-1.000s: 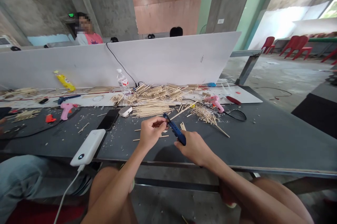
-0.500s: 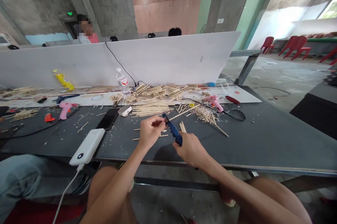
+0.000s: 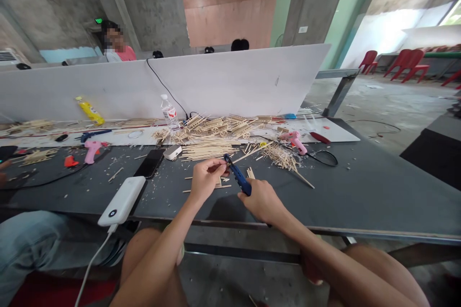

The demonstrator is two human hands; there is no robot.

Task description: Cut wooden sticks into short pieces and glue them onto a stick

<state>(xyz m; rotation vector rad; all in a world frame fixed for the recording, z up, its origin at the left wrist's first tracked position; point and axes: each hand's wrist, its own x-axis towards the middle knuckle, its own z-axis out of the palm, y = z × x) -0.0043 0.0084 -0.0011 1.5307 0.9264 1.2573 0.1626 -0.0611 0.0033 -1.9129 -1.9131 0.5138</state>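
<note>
My left hand (image 3: 206,178) is closed, its thumb and fingertips pinching one end of a thin wooden stick (image 3: 247,153). The stick slants up to the right, past the head of a blue-handled cutter (image 3: 239,177). My right hand (image 3: 262,200) is wrapped around the cutter's handles, and the tool's head sits right by my left fingertips. Whether the jaws touch the stick I cannot tell. Under and beside my hands lie a few cut sticks (image 3: 207,189) and a small bundle of short sticks (image 3: 250,173).
Behind my hands lie rows of sticks (image 3: 212,149) and a heap of stick assemblies (image 3: 216,127). Pink glue guns (image 3: 296,142) lie at both sides. A white power bank (image 3: 122,201), a phone (image 3: 149,163) and a water bottle (image 3: 170,114) are to the left. A white panel (image 3: 230,81) stands behind.
Both hands keep nearly the same pose around the stick and cutter. The whole view has shifted slightly. At the far left edge, another person's hand has come into view.
</note>
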